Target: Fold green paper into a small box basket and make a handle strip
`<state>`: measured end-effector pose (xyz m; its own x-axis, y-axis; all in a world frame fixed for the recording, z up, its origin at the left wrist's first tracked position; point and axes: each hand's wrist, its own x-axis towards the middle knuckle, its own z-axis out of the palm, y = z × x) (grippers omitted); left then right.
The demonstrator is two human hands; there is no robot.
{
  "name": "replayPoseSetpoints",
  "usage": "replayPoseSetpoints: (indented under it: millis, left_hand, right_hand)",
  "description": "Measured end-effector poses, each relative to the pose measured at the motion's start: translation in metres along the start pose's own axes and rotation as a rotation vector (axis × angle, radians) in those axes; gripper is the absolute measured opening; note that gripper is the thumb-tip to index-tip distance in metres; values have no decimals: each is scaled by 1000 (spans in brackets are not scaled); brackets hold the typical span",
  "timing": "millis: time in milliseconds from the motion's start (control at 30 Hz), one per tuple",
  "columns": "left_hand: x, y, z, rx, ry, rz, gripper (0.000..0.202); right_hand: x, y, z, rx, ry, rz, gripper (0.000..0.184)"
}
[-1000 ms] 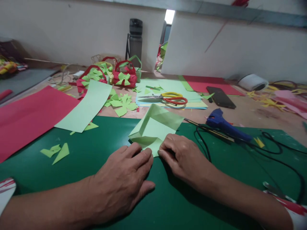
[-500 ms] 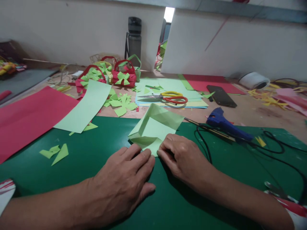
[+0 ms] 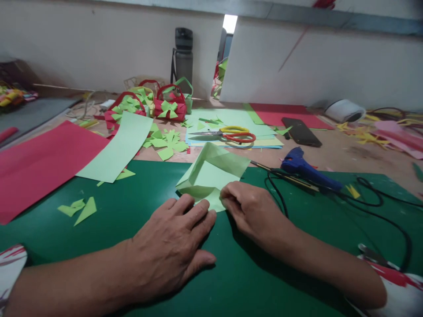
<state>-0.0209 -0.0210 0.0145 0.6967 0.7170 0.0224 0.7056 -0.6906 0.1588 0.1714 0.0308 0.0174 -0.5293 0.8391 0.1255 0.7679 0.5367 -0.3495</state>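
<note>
We are looking at a paper-craft workplace, something like a small handicraft workshop. A big green cutting mat (image 3: 99, 229) is covering the surface, and red paper sheets (image 3: 39, 158) and light green ones (image 3: 119, 147) are lying around it. Many small green paper scraps (image 3: 165, 143) are spreading over the surface. Scissors (image 3: 231, 134) are resting on a stack of coloured sheets, and a blue glue gun (image 3: 304, 169) with its black cable is lying on the mat. Finished red and green paper baskets (image 3: 170, 105) are standing at the back near the plain wall.
</note>
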Motion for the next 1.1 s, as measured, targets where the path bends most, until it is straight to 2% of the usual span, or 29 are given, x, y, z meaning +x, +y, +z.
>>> replayPoseSetpoints:
  millis: [100, 167, 333, 400, 533, 700, 867, 1100]
  left_hand:
    - [0, -1, -1, -3, -3, -3, 49]
    - [0, -1, -1, -8, -4, -5, 48]
    - [-1, 0, 1, -19, -3, -6, 48]
    - [-1, 0, 1, -24, -7, -5, 48]
    - [-1, 0, 0, -31, -25, -5, 47]
    - [-1, 1, 0, -27, -12, 3, 47]
    - [0, 0, 2, -24, -13, 3, 47]
    - [0, 0, 0, -28, -17, -4, 47]
  right_hand:
    - [-4, 8, -9, 64, 3, 35, 15]
    - [-9, 14, -13, 81, 22, 7, 15]
    - [-21, 21, -9, -55, 102, -316, 33]
    - [-21, 18, -5, -109, 112, -351, 32]
    - [-11, 8, -4, 35, 20, -152, 18]
    - [-1, -1, -7, 127, -88, 38, 17]
    - [1, -3, -6, 145, -103, 71, 14]
    - [5, -5, -3, 86, -94, 64, 21]
